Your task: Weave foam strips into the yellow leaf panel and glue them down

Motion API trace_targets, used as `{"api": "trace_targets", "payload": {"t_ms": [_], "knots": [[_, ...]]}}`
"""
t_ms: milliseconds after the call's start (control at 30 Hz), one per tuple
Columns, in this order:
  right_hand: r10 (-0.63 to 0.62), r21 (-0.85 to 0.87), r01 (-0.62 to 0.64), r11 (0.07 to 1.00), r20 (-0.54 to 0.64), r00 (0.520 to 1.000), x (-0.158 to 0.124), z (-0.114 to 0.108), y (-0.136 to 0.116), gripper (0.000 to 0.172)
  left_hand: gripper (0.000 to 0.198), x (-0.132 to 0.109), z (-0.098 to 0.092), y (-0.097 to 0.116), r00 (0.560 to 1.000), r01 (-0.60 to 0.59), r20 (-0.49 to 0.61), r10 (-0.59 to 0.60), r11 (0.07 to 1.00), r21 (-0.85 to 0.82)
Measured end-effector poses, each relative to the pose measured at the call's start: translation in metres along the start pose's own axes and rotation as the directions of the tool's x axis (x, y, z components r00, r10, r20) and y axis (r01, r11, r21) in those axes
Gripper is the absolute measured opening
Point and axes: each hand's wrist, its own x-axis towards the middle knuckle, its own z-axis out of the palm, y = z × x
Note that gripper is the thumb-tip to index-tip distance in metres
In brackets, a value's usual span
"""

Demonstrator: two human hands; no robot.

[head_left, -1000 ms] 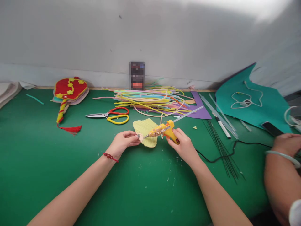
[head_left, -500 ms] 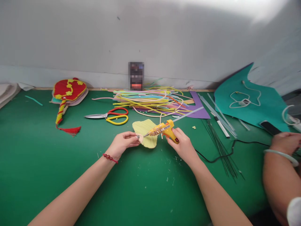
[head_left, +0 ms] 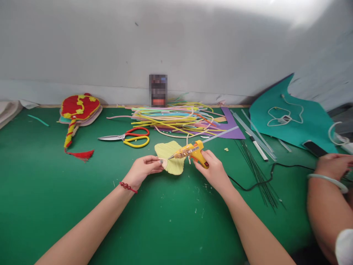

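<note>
My right hand (head_left: 211,169) is wrapped round a yellow hot glue gun (head_left: 200,150), with a clear glue stick (head_left: 223,134) sticking out of its back. The gun's metal nozzle points left, right by a small cream-coloured curved piece (head_left: 164,162). That piece is pinched between the fingertips of my left hand (head_left: 145,167). Beneath it, a pale yellow-green ribbed shape (head_left: 173,167) with a wavy outline lies partly covered by the gun and the cream piece. Whether the nozzle touches the piece, I cannot tell.
Scissors (head_left: 137,137) lie beyond my left hand, near a pile of coloured strips (head_left: 176,119). A red-and-yellow fan (head_left: 79,106) is at the left. Green wires (head_left: 256,176), a marker (head_left: 258,148) and the gun's cord (head_left: 248,189) lie rightward, near another person's arm (head_left: 325,206).
The whole view has shifted slightly. My hands, the glue gun and the cream-coloured piece keep nearly the same positions relative to each other.
</note>
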Motion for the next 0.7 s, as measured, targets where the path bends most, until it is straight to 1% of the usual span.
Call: {"api": "trace_targets", "payload": {"t_ms": [133, 200, 267, 367, 433, 500, 533, 567, 600, 633, 667, 700], "knots": [[0.011, -0.017, -0.011, 1.000, -0.035, 0.999, 0.001, 0.001, 0.002, 0.021, 0.031, 0.001, -0.002, 0.000, 0.999, -0.042, 0.018, 0.041, 0.999, 0.033], [0.051, -0.022, -0.053, 0.998, -0.073, 0.996, 0.002, 0.000, 0.002, 0.022, 0.030, -0.001, -0.003, 0.002, 0.994, -0.110, 0.016, 0.109, 0.989, 0.095], [0.110, -0.013, -0.113, 0.994, -0.126, 0.986, 0.004, -0.001, 0.002, 0.024, 0.027, -0.006, -0.003, 0.007, 0.977, -0.211, 0.006, 0.214, 0.957, 0.201], [0.227, 0.043, -0.223, 0.974, -0.221, 0.949, 0.007, -0.002, 0.004, 0.029, 0.021, -0.017, -0.002, 0.018, 0.933, -0.345, 0.025, 0.358, 0.873, 0.344], [0.317, 0.105, -0.300, 0.948, -0.258, 0.913, 0.008, -0.003, 0.008, 0.032, 0.019, -0.026, -0.002, 0.028, 0.907, -0.403, 0.044, 0.419, 0.833, 0.379], [0.396, 0.164, -0.364, 0.917, -0.261, 0.880, 0.010, -0.004, 0.012, 0.034, 0.019, -0.036, -0.004, 0.038, 0.887, -0.440, 0.051, 0.458, 0.810, 0.387], [0.429, 0.185, -0.391, 0.902, -0.259, 0.866, 0.010, -0.005, 0.014, 0.035, 0.020, -0.040, -0.006, 0.043, 0.885, -0.450, 0.071, 0.459, 0.807, 0.382], [0.457, 0.203, -0.415, 0.887, -0.255, 0.852, 0.011, -0.006, 0.016, 0.035, 0.020, -0.044, -0.009, 0.047, 0.892, -0.447, 0.117, 0.436, 0.814, 0.371], [0.483, 0.218, -0.438, 0.872, -0.248, 0.840, 0.012, -0.007, 0.017, 0.036, 0.019, -0.047, -0.013, 0.051, 0.902, -0.432, 0.187, 0.389, 0.827, 0.360], [0.507, 0.233, -0.458, 0.858, -0.238, 0.829, 0.013, -0.008, 0.019, 0.037, 0.018, -0.049, -0.016, 0.054, 0.908, -0.405, 0.270, 0.321, 0.841, 0.358], [0.529, 0.247, -0.477, 0.843, -0.226, 0.818, 0.014, -0.009, 0.021, 0.039, 0.017, -0.050, -0.019, 0.056, 0.903, -0.373, 0.355, 0.242, 0.851, 0.369], [0.549, 0.258, -0.495, 0.830, -0.216, 0.808, 0.015, -0.010, 0.023, 0.040, 0.017, -0.050, -0.022, 0.057, 0.888, -0.344, 0.432, 0.159, 0.853, 0.392]]}}
